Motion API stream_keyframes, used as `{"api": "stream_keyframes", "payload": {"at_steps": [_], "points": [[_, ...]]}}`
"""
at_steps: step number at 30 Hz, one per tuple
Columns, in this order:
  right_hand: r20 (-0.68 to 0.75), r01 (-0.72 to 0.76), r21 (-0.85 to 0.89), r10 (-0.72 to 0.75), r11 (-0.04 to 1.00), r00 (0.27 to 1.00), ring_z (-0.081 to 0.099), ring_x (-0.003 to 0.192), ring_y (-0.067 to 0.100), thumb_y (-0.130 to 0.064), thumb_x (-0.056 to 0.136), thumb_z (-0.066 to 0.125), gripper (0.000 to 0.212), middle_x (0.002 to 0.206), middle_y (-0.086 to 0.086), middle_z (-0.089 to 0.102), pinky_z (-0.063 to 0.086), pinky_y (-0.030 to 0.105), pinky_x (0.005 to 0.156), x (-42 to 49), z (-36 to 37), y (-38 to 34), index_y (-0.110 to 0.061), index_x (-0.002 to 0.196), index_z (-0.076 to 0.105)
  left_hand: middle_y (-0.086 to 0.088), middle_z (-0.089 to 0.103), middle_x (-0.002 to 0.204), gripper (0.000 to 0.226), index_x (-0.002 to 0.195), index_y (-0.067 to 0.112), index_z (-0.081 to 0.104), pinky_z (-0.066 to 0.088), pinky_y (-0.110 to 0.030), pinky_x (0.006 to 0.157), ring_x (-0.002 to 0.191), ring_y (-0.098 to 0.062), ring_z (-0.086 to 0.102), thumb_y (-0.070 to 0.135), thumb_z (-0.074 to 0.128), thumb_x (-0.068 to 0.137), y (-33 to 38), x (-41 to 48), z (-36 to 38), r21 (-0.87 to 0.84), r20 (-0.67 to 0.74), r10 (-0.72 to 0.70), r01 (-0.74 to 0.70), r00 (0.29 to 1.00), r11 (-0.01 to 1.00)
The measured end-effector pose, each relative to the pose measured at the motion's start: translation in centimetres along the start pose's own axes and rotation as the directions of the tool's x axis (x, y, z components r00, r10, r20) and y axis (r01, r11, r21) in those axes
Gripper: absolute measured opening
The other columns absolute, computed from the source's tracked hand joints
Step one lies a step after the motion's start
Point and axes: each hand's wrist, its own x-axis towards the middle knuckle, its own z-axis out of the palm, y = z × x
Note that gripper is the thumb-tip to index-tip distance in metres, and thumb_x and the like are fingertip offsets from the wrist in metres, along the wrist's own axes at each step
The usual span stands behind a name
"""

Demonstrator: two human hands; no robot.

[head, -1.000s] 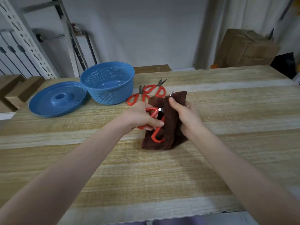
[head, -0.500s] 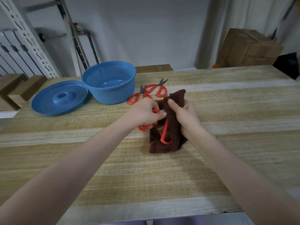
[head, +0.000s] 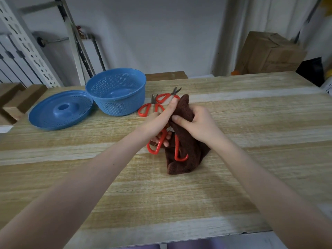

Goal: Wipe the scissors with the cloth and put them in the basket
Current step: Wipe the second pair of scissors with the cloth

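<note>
Wiping now, we grip the scissors (head: 177, 148) by a red handle in our left hand (head: 156, 121) and clench the cloth (head: 186, 159) round the blades with our right hand (head: 201, 124); two more pairs (head: 153, 102) wait at twelve o'clock, none visibly in the basket (head: 116, 106) at ten.

Looks like a workshop or storeroom to me, not a home. There's a big plank workbench (head: 233, 126) with a pale, worn top. White slotted metal racking posts (head: 27, 47) stand at an angle in the back left corner. A taped-up cardboard box (head: 265, 53) sits behind the bench on the right, and some chunky wood blocks (head: 27, 97) are stacked off its left edge. The wall (head: 152, 33) is plain grey. Pretty utilitarian overall.
</note>
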Motion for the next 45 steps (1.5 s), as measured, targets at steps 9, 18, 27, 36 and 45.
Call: {"api": "stream_keyframes", "payload": {"at_steps": [9, 18, 27, 36, 45], "points": [[-0.078, 0.006, 0.136, 0.005, 0.991, 0.997, 0.069, 0.082, 0.012, -0.023, 0.09, 0.068, 0.008, 0.085, -0.004, 0.071, 0.055, 0.027, 0.073, 0.0, 1.1, 0.1, -0.019, 0.096, 0.066, -0.003, 0.058, 0.046, 0.075, 0.075, 0.006, 0.067, 0.042, -0.023, 0.041, 0.04, -0.019, 0.056, 0.069, 0.032, 0.091, 0.8, -0.3, 0.5, -0.02, -0.22, 0.104, -0.111, 0.97, 0.994], [-0.098, -0.202, 0.442, 0.271, 0.874, 0.957, 0.071, 0.087, 0.022, -0.022, 0.094, 0.062, 0.008, 0.093, 0.006, 0.074, 0.056, 0.038, 0.082, 0.2, 1.1, 1.1, -0.016, 0.097, 0.067, -0.007, 0.065, 0.06, 0.07, 0.081, 0.008, 0.063, 0.046, -0.026, 0.051, 0.042, -0.02, 0.058, 0.066, 0.028, 0.095, 0.9, -0.5, -0.1, -0.04, -0.001, 0.06, -0.06, 0.998, 0.997], [-0.222, -0.253, 0.561, 0.438, 0.788, 0.871, 0.072, 0.088, 0.025, -0.02, 0.095, 0.061, 0.011, 0.094, 0.011, 0.073, 0.058, 0.042, 0.084, 1.2, 0.6, 1.4, -0.013, 0.091, 0.068, 0.0, 0.053, 0.089, 0.039, 0.085, 0.017, 0.05, 0.039, -0.03, 0.073, 0.082, -0.018, 0.051, 0.028, 0.084, 0.068, -0.8, -0.5, -0.4, 0.513, -0.361, 0.428, -0.207, 0.829, 0.833], [-0.28, -0.214, 0.599, 0.452, 0.772, 0.847, 0.071, 0.088, 0.023, -0.018, 0.096, 0.059, 0.014, 0.087, 0.006, 0.072, 0.057, 0.042, 0.085, 0.8, 0.7, 1.4, -0.014, 0.083, 0.065, 0.003, 0.045, 0.121, 0.049, 0.114, 0.028, 0.066, 0.033, -0.042, 0.103, 0.122, -0.022, 0.035, 0.055, 0.064, 0.072, -0.9, -1.7, 1.6, 0.789, -0.18, 0.501, -0.18, 0.846, 0.587], [-0.251, -0.177, 0.428, 0.305, 0.886, 0.919, 0.07, 0.087, 0.013, -0.018, 0.088, 0.069, 0.005, 0.092, 0.003, 0.072, 0.056, 0.024, 0.075, -1.0, 1.8, 1.2, -0.015, 0.091, 0.067, 0.002, 0.034, 0.142, 0.094, 0.13, 0.023, 0.052, 0.022, -0.053, 0.114, 0.135, -0.026, 0.026, 0.059, 0.081, 0.048, -0.5, -1.0, 0.7, 0.833, -0.155, 0.374, -0.083, 0.915, 0.547]]}}
